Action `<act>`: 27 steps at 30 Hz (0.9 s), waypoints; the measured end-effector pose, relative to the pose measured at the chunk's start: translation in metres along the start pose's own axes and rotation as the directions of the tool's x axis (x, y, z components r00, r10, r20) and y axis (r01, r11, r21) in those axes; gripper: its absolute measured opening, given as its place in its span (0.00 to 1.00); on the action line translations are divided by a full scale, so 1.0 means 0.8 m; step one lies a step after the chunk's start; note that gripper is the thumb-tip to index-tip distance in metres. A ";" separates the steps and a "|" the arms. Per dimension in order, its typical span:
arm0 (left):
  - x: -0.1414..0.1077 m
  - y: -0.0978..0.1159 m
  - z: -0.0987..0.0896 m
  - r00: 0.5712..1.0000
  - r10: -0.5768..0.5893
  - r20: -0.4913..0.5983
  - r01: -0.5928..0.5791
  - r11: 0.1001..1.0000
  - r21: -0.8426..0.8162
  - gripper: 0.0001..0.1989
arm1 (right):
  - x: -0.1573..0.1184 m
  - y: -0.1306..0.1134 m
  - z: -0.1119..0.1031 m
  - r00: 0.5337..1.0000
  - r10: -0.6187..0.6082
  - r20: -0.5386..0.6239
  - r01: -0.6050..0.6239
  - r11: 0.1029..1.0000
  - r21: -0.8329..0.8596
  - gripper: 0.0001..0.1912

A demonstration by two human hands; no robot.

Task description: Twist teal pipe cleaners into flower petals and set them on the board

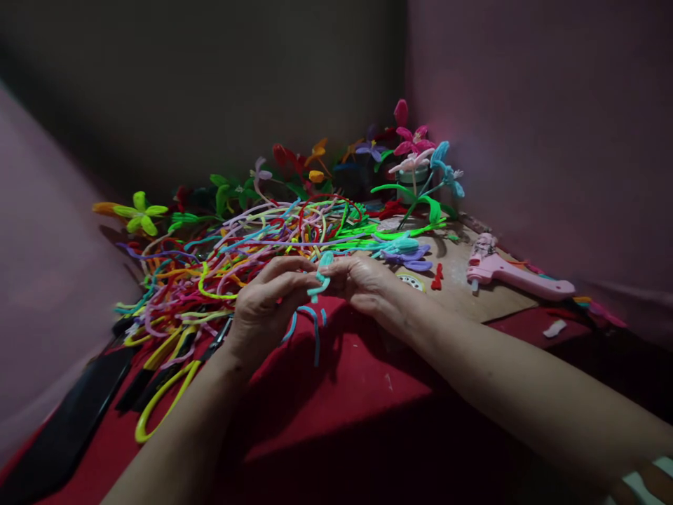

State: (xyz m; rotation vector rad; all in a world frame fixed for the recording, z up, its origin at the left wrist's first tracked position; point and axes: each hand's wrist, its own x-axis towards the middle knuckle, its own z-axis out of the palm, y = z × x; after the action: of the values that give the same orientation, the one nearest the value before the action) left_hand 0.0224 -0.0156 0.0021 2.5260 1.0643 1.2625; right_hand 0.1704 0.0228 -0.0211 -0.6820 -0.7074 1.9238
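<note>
**Turquoise fuzzy craft stem (324, 261) pinched in the fingertips of two bare hands**

Held in front of the body, at the meeting point of the left hand (266, 291) and right hand (364, 277): the stem, bent, with a short tail below the fingers. Both hands with thumb and fingers closed in a pinch. Middle of the stem covered by fingertips, so full shape hard to make out.

Partly hidden by the left forearm: scissors with yellow loop handles (148, 415). Farther left, cut off by the frame edge, a flat black object (73, 421), too dark to identify. Beyond the right forearm, cut off at the corner, a pale-striped sleeve (638, 489).

Under the hands, a red-covered tabletop (336, 400), deeply shadowed nearest the body. Just beyond the hands, a tangled heap of multicoloured fuzzy stems (263, 238), backed by fuzzy flowers (413, 140), the rearmost lost in gloom. Right of the right hand, a pink glue gun (526, 277) on a brown board (457, 303). Around everything, pinkish walls (552, 126) at either side and a dark grey wall (210, 91) behind.

Beside the right wrist, a yellow-and-white disc (411, 282), partly covered, with dark markings too small to read.
</note>
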 end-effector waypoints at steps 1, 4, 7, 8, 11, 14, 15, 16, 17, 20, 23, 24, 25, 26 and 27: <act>0.001 0.000 -0.002 0.998 -0.055 0.006 0.055 0.995 -0.077 0.05 | 0.000 0.001 0.000 1.000 -0.017 0.012 0.018 1.000 -0.020 0.08; 0.002 0.000 -0.007 0.963 -0.266 0.051 0.266 0.899 -0.347 0.04 | -0.001 0.002 0.000 0.996 -0.062 0.060 0.066 0.995 -0.074 0.06; 0.002 -0.004 -0.009 0.913 -0.389 0.119 0.390 0.750 -0.534 0.03 | -0.005 0.001 0.004 0.994 -0.069 0.084 0.079 0.990 -0.121 0.05; 0.002 -0.005 -0.009 0.904 -0.404 0.138 0.408 0.723 -0.557 0.03 | -0.006 0.000 0.005 0.994 -0.067 0.086 0.079 0.987 -0.137 0.05; 0.002 -0.005 -0.008 0.885 -0.439 0.153 0.445 0.705 -0.553 0.03 | -0.009 0.001 0.007 0.993 -0.064 0.102 0.081 0.981 -0.175 0.03; 0.001 0.001 -0.008 0.878 -0.472 0.080 0.450 0.756 -0.476 0.03 | -0.010 0.004 0.005 0.991 -0.081 0.110 0.103 0.974 -0.203 0.02; 0.001 0.004 -0.009 0.884 -0.465 0.051 0.441 0.791 -0.425 0.04 | -0.009 0.005 0.004 0.989 -0.097 0.113 0.120 0.970 -0.213 0.02; 0.001 0.007 -0.009 0.895 -0.445 0.030 0.424 0.829 -0.366 0.04 | -0.009 0.006 0.003 0.986 -0.118 0.115 0.141 0.964 -0.223 0.02; 0.001 0.010 -0.010 0.912 -0.410 0.016 0.396 0.866 -0.305 0.04 | -0.008 0.007 0.003 0.984 -0.138 0.114 0.161 0.958 -0.237 0.03; 0.002 0.016 -0.012 0.972 -0.231 0.035 0.233 0.967 -0.100 0.03 | -0.008 0.008 0.002 0.978 -0.176 0.111 0.202 0.935 -0.290 0.06; 0.002 0.015 -0.013 0.992 -0.060 0.107 0.048 0.993 0.110 0.04 | -0.009 0.006 0.003 0.977 -0.186 0.102 0.210 0.915 -0.344 0.08; 0.002 0.014 -0.012 0.991 -0.030 0.129 0.009 0.987 0.158 0.05 | -0.010 0.006 0.004 0.978 -0.186 0.094 0.207 0.910 -0.358 0.08; 0.002 0.013 -0.012 0.989 -0.012 0.147 -0.016 0.981 0.193 0.06 | -0.010 0.005 0.005 0.979 -0.187 0.084 0.205 0.905 -0.372 0.09; 0.001 0.012 -0.012 0.987 -0.002 0.162 -0.034 0.975 0.221 0.06 | -0.010 0.005 0.005 0.979 -0.190 0.076 0.204 0.899 -0.387 0.09; 0.001 0.011 -0.012 0.985 0.003 0.172 -0.046 0.968 0.247 0.07 | -0.011 0.006 0.005 0.978 -0.198 0.070 0.209 0.893 -0.399 0.08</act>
State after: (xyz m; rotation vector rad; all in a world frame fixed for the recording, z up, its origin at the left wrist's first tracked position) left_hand 0.0206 -0.0238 0.0120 2.7783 1.2237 0.9466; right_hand 0.1682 0.0125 -0.0201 -0.7988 -1.1691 1.6078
